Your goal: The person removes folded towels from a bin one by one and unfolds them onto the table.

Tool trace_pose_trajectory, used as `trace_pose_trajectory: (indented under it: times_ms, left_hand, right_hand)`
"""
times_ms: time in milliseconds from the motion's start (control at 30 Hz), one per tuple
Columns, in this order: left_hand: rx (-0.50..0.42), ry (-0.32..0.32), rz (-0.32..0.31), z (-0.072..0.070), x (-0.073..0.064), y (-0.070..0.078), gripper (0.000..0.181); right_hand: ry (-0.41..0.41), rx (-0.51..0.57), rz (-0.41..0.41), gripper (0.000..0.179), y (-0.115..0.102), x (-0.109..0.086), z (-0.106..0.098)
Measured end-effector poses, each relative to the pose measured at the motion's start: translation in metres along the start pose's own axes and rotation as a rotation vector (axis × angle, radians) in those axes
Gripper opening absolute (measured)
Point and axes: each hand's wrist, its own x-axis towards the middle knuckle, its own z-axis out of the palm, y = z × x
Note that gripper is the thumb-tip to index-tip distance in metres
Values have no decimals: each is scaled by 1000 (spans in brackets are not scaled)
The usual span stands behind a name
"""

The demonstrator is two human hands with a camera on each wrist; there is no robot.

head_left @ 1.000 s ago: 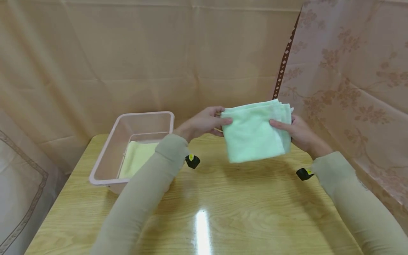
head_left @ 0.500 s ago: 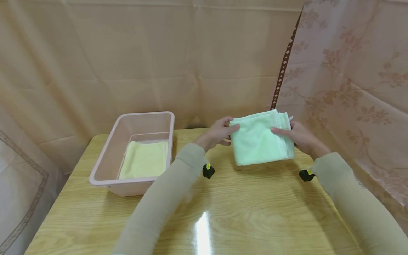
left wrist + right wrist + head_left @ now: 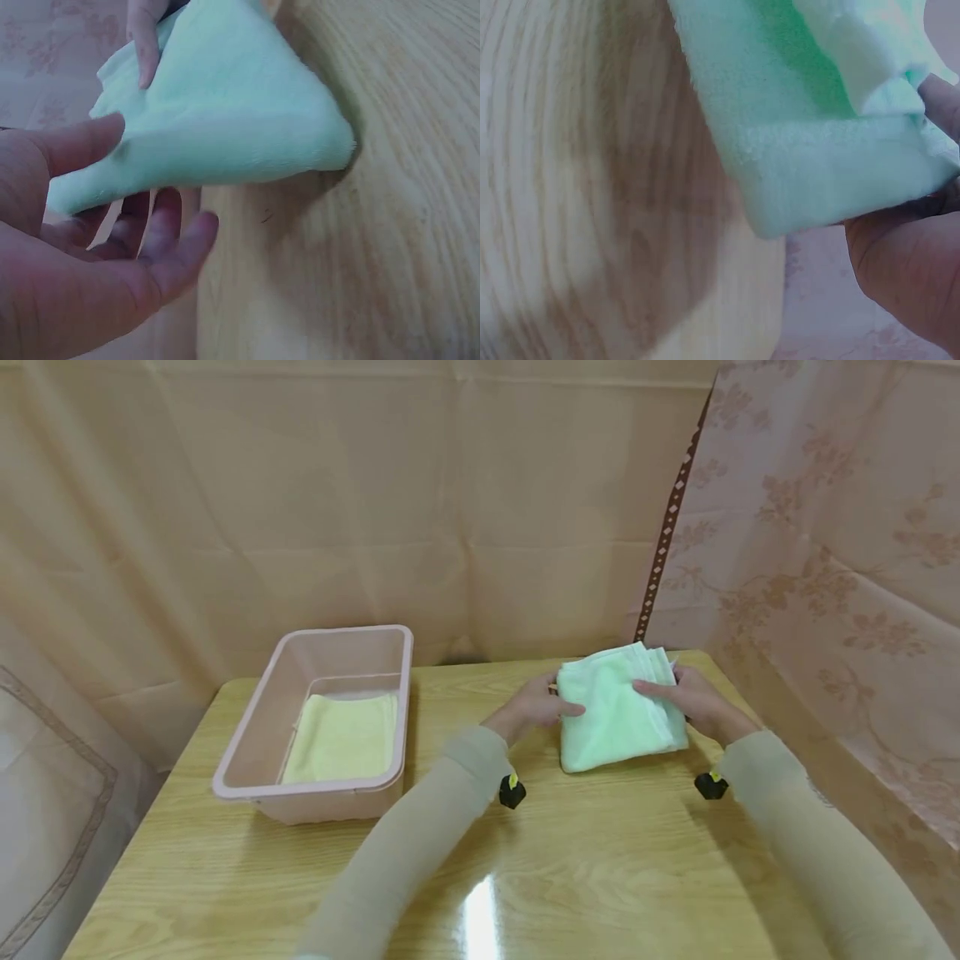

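A folded mint-green towel (image 3: 618, 718) is held between both hands at the back right of the table, its lower edge close over the wood. My left hand (image 3: 534, 703) pinches the towel's left end, thumb on the near face. In the left wrist view, the fingers of that hand (image 3: 82, 277) curl beneath the towel (image 3: 225, 112). Gripping the right end is my right hand (image 3: 699, 700), its thumb across the front and its fingers hidden behind. Loose layered edges of the towel (image 3: 802, 165) show in the right wrist view.
A pale pink plastic basin (image 3: 300, 792) stands on the left of the wooden table (image 3: 600, 868), with a folded yellow towel (image 3: 345, 739) lying inside. Beige curtains (image 3: 337, 502) hang behind the table, and a flowered pink cloth (image 3: 840, 568) hangs at the right.
Both hands have lowered the mint-green towel toward the table; the left hand and the towel have also shifted right. The basin and yellow towel have stayed put.
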Motion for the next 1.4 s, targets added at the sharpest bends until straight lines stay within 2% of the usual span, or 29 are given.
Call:
trace_pose_trajectory:
  times_ms: [67,200,400,467,633,833,967,1067,1233,1300,1400]
  left_hand:
    - [16,5,6,7,0,-6,56]
    - [-20,25,33,16,1,-15,62]
    - [103,175,186,16,5,-21,66]
    - [114,197,215,15,6,-22,64]
    - [57,229,210,14,11,-28,59]
    - [-18,237,219,18,22,-32,56]
    - [-13,253,203,21,27,-33,60]
    - [29,272,191,23,29,-34,67]
    - [111,244,210,26,31,-35,76]
    - [234,230,231,28,31,-36,77]
    - [469,192,246,32,29,-37,82]
  right_hand:
    - [4,-12,10,73,6,-1,-2]
    - [11,-22,12,76,15,-1,-5]
    - [36,-47,-15,80,20,5,-5]
    - [30,-79,-5,82,22,7,-5]
    - [-4,-149,20,90,21,9,-9]
    - [36,-182,13,84,17,14,-13]
    - [59,-151,28,82,17,17,-12]
    - [81,-138,33,83,18,20,-12]
    - [112,-129,37,81,23,24,-11]
    - [121,-100,29,78,25,25,-10]
    - [136,-55,28,74,29,27,-11]
